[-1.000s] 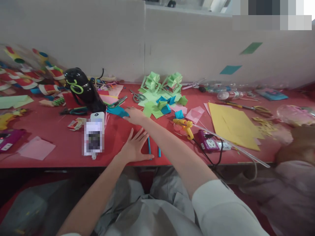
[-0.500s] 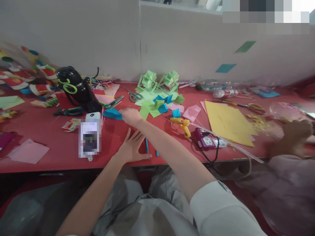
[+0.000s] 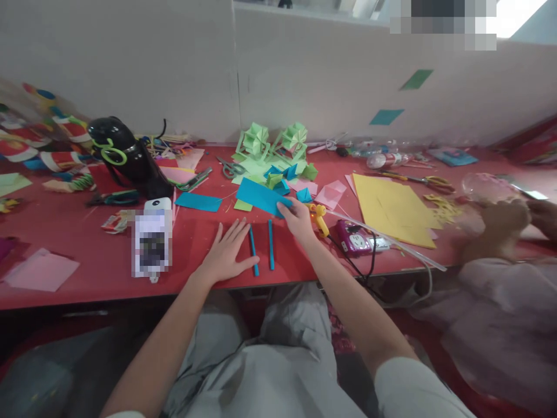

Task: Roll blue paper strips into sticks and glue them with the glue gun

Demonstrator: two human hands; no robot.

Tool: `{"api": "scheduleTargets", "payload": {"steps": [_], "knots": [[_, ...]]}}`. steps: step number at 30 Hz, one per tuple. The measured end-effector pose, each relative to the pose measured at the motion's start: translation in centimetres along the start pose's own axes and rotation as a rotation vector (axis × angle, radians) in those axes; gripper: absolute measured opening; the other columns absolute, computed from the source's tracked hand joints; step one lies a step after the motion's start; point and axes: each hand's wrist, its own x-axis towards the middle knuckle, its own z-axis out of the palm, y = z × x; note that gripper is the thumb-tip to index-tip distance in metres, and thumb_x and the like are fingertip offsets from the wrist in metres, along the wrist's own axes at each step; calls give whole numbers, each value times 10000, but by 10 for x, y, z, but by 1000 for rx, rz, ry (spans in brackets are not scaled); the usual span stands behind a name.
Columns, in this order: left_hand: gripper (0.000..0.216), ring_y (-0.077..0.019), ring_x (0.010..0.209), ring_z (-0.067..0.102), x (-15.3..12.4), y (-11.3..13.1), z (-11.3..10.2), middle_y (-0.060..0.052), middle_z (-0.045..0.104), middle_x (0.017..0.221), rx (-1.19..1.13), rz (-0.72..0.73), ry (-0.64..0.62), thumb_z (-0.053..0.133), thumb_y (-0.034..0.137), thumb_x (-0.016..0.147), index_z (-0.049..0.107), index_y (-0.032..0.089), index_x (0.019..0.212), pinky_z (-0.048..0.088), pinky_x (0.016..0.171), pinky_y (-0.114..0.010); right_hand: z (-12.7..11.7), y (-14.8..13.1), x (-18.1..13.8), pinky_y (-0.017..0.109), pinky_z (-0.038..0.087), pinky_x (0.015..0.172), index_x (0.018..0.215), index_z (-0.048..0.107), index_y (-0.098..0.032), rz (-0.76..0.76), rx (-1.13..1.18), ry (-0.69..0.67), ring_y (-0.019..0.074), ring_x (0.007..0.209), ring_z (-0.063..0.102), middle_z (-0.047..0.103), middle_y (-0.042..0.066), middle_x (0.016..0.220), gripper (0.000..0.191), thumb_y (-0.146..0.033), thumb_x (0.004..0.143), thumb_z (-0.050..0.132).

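Note:
My right hand (image 3: 296, 218) pinches the right end of a blue paper strip (image 3: 259, 196), held above the red tabletop. My left hand (image 3: 228, 253) lies flat with its fingers spread, the thumb touching a thin rolled blue paper stick (image 3: 253, 251). To the right of that lies a second blue paper stick (image 3: 271, 244). Another flat blue paper piece (image 3: 199, 201) rests beyond my left hand. Behind the held strip stand green folded-paper models (image 3: 256, 139) and small folded blue pieces (image 3: 303, 194).
A yellow glue gun (image 3: 319, 219) and a purple socket box (image 3: 354, 238) with cables lie to the right, beside yellow sheets (image 3: 389, 209). On the left are a phone (image 3: 152, 241) and a black bottle (image 3: 130, 157). A co-worker's hand (image 3: 500, 226) is at the far right.
My right hand has moved from the left to the right, carrying a blue paper strip away from the spot where another blue piece lies. My left hand stays flat on the table.

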Motion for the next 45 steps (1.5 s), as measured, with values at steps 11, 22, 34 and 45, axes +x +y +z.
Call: {"api": "scheduleTargets", "payload": {"steps": [11, 22, 34, 45], "knots": [[517, -285, 1028, 701, 54, 5, -23, -119, 747, 1082, -807, -182, 263, 725, 564, 799, 673, 159, 1115, 569, 881, -393, -22, 5, -34, 292, 522, 556, 781, 690, -210, 185, 103, -102, 167, 572, 619, 681, 7, 658, 377, -581, 762, 753], [529, -188, 623, 695, 49, -10, -18, -50, 728, 789, -942, -214, 180, 756, 507, 763, 673, 141, 1135, 573, 562, -298, -20, 8, -36, 346, 587, 617, 1056, 755, -229, 197, 178, -148, 184, 587, 661, 698, 0, 701, 427, -521, 747, 787], [310, -206, 807, 677, 53, -4, -12, -59, 727, 948, -819, -186, 238, 737, 420, 770, 720, 176, 961, 558, 679, -312, -17, 10, -32, 292, 548, 710, 1019, 785, -229, 85, 7, -189, 209, 890, 699, 773, 58, 1003, 320, -472, 820, 725], [321, -260, 948, 692, 56, -1, -12, -71, 769, 974, -779, -233, 241, 748, 490, 786, 772, 199, 919, 540, 805, -350, -12, -1, -31, 358, 570, 829, 920, 787, -241, 35, -33, -198, 240, 937, 720, 788, 61, 976, 269, -476, 797, 748]]}}
